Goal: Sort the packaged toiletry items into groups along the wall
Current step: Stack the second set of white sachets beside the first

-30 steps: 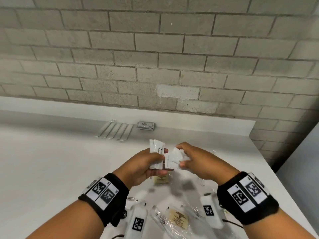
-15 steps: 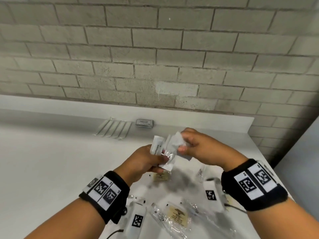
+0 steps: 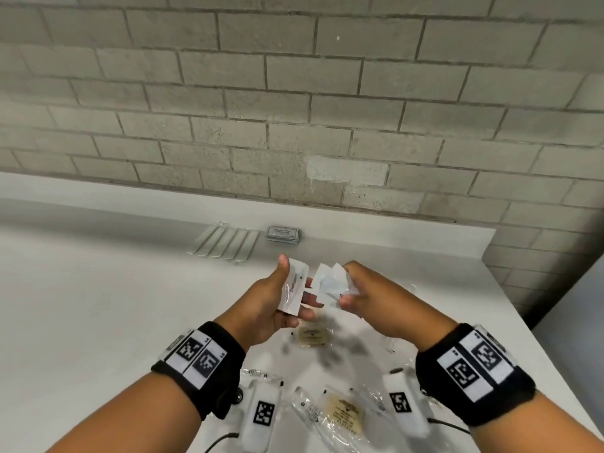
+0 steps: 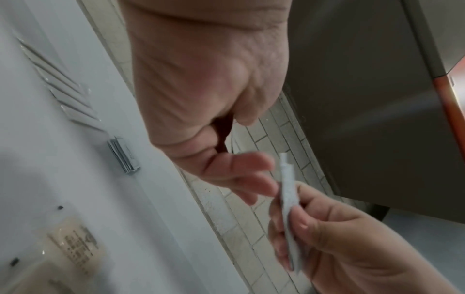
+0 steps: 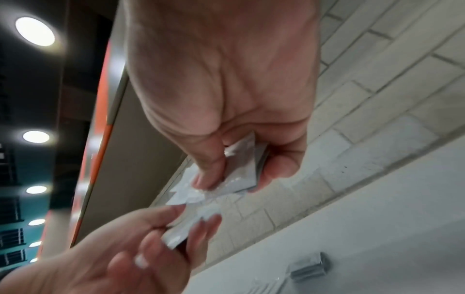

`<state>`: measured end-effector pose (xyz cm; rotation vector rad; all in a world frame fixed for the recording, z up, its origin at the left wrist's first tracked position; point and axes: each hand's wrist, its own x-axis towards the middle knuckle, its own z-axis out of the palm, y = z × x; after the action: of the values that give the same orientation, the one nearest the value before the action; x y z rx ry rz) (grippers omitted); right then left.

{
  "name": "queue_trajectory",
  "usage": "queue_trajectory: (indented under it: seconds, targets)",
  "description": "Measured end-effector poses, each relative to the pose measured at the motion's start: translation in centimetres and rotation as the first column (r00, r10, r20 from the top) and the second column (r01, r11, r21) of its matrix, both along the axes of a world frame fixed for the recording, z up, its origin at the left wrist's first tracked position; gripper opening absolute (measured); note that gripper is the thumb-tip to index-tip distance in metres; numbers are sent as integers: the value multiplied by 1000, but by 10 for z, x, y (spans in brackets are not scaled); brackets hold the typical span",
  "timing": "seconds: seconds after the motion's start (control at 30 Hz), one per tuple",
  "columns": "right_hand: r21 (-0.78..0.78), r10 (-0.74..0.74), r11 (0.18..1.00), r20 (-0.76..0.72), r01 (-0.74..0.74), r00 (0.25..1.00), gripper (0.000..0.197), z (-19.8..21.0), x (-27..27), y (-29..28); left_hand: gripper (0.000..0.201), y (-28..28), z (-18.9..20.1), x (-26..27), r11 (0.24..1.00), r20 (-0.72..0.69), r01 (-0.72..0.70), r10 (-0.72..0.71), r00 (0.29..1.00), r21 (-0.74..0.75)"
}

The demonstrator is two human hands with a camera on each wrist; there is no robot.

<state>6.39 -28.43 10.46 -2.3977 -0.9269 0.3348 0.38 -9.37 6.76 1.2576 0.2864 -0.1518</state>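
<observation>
both hands up over the counter, mid-air, w/ white toiletry sachets in each. left hand: thumb up along the edge of a toothpaste sachet, fingers curled behind it, so clamped on it upright, label facing the head cam; prob. held that way to read what it is. right hand: thumb and fingers pinched on a small fan of white sachets, at least two, corners sticking out toward the left hand; exact count unclear. the two lots close, nearly touching, not clearly joined; looks like sorting thru by type, passing one across.

along the wall, at the counter's back edge: row of clear long packets laid side by side, and just right of it a short stack of grey flat packets. so two groups already set, each kind kept together, space free to the right of the stack for a next group.

below the hands, near edge: loose unsorted stuff, a tan soap packet, another tan packet, clear wrappers. well apart from the wall groups.

judgement: sachets likely start a 3rd group beside the grey stack. risk: thin slick sachets slipping out of the fan. plenty left to sort.
</observation>
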Motion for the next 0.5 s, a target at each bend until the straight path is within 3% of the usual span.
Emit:
queue_trajectory:
  seconds: [0.13, 0.23, 0.3, 0.33, 0.4, 0.43, 0.5]
  targets:
    - [-44, 201, 980, 169, -196, 965, 15, 23, 2, 2, 109, 4, 5, 4, 944, -121, 309, -296, 947, 111]
    - [-222, 355, 926, 236, -305, 905, 11, 25, -12, 17, 110, 0, 13, 7, 861, -158, 493, -473, 867, 127]
    - [-205, 309, 943, 257, -261, 915, 10, 14, -16, 24, 107, -1, 17, 8, 855, -139, 502, -486, 863, 128]
    - [-118, 215, 974, 216, -193, 952, 11, 9, -14, 25, 108, 2, 18, 9, 874, -133, 469, -454, 881, 127]
    - [138, -36, 990, -17, 38, 999, 22, 1, -5, 24, 109, 10, 15, 10, 936, -114, 337, -325, 939, 104]
    - [245, -128, 955, -166, 167, 978, 26, -1, -1, 24, 104, 13, 12, 11, 961, -74, 261, -255, 964, 90]
    - [393, -153, 858, -419, 330, 895, 21, -7, 3, 26, 75, 10, 6, 13, 987, 53, 143, -147, 988, 77]
